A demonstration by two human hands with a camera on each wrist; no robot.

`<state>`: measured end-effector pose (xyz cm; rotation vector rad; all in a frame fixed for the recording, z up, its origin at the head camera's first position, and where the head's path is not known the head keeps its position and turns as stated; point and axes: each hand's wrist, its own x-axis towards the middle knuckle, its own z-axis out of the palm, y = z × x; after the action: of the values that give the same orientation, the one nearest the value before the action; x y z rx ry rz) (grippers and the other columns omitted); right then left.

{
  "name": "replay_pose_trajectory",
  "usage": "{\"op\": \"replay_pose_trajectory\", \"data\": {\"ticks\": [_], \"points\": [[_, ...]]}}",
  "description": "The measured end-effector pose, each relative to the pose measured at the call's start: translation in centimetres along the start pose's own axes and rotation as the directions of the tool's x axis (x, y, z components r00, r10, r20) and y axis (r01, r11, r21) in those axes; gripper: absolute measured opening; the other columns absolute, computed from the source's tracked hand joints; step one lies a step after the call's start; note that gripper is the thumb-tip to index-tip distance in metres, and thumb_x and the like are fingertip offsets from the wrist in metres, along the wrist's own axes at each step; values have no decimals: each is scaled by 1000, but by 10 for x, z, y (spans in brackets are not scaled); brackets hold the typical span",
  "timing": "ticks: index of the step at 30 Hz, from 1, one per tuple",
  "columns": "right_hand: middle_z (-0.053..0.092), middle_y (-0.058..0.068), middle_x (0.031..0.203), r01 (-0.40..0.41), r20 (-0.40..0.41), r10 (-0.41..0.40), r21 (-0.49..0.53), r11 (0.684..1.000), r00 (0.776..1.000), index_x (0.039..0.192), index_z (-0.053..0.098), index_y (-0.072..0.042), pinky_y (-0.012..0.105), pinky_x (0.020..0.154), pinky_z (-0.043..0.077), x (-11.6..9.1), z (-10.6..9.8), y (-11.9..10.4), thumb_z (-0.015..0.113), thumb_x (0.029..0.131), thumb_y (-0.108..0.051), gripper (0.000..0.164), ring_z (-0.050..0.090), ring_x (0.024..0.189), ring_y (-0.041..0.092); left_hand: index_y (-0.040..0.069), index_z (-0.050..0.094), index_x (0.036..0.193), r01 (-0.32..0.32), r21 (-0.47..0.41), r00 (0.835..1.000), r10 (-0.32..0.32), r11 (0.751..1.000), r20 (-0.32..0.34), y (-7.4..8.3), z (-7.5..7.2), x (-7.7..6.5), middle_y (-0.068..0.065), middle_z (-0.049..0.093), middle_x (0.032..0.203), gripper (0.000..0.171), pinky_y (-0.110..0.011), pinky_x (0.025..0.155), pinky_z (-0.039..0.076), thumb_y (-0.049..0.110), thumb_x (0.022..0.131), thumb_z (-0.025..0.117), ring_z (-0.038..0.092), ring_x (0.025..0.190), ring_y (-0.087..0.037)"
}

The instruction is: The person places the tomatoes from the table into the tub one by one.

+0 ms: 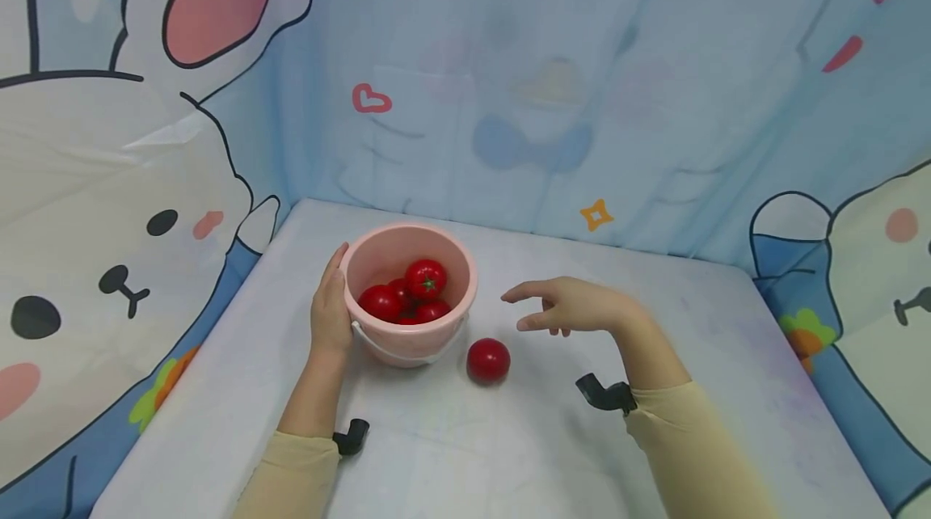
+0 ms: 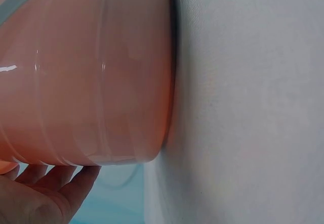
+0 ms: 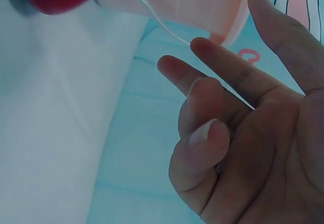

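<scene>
A pink bucket [image 1: 409,341] with a white handle stands upright on the table, holding several red tomatoes [image 1: 426,279]. My left hand [image 1: 332,310] rests against the bucket's left side. In the left wrist view, its extended fingers [image 2: 76,188] touch the outer wall. To the right of the bucket, my right hand [image 1: 575,307] hovers with nothing in it. Its index finger and thumb extend toward the bucket while the other fingers bend loosely. One more tomato [image 1: 488,361] lies on the table just in front of the bucket, below and left of the right hand.
A white-covered table [image 1: 451,454] spans the work area. Blue curtain [image 1: 655,139] with cartoon animals hangs behind the table and along both sides. A black strap piece [image 1: 607,394] sticks out at the right wrist, another [image 1: 352,436] at the left.
</scene>
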<state>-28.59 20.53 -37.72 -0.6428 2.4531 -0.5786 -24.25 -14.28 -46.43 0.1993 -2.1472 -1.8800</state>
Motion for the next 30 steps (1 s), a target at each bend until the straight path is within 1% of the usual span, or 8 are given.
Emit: {"op": "replay_pose_trajectory", "data": {"ticks": [5,8,12,15,18,22,27,30], "points": [[64,-2,101,-3,-3,3,71,997,1000,135,53,-45,35,66,54,1,26,13,72,86,-49,52,64,80,28,56,34,145,4,-1,1000,-4,1000,-5,0,-1,0,26,35,154,43,-51,115,37,56,101,30,31,146,-8],[64,2,103,14,-6,-13,124,992,1000,140,51,-39,38,66,55,3,39,20,72,87,-43,58,64,80,33,55,34,145,5,-1,1000,-5,1000,-6,1,-1,0,27,36,153,43,-50,116,37,57,102,28,31,146,-8],[62,4,122,41,-20,-38,177,983,999,147,45,-31,40,65,55,5,54,28,74,87,-41,68,64,79,34,55,35,145,4,1,1000,-4,1000,-5,1,-2,0,28,36,153,43,-50,116,36,57,102,28,31,146,-7],[56,1,138,40,-20,-37,211,977,999,149,43,-32,38,64,55,7,63,33,75,85,-41,72,64,78,32,56,35,144,9,1,1000,-9,1000,-6,1,-1,0,28,36,152,43,-50,116,37,57,102,29,31,146,-7],[53,-1,144,26,-19,-22,245,969,1000,150,41,-34,37,63,54,10,71,37,76,84,-41,75,64,76,30,56,35,144,16,0,1000,-16,1000,-8,2,-1,-1,29,36,152,43,-50,116,37,58,101,29,31,146,-6],[52,-3,143,13,-29,-6,274,962,1000,150,40,-37,36,62,54,13,79,40,78,82,-43,77,62,73,26,56,35,144,20,-4,1000,-20,1000,-10,3,-1,-1,28,36,152,43,-49,116,37,58,101,29,31,145,-6],[58,-2,132,13,-29,-5,291,957,1000,148,41,-39,35,61,53,17,87,44,78,81,-43,77,61,71,25,56,36,144,19,-11,1000,-19,1000,-14,4,-1,-2,27,37,152,42,-49,115,39,55,102,32,32,145,-7],[56,-2,134,14,-27,-6,299,954,1000,148,41,-40,34,61,53,18,90,46,79,81,-42,77,61,71,24,56,36,144,20,-5,1000,-20,1000,-17,4,-1,-1,27,37,152,42,-49,114,39,55,102,32,33,145,-7]]}}
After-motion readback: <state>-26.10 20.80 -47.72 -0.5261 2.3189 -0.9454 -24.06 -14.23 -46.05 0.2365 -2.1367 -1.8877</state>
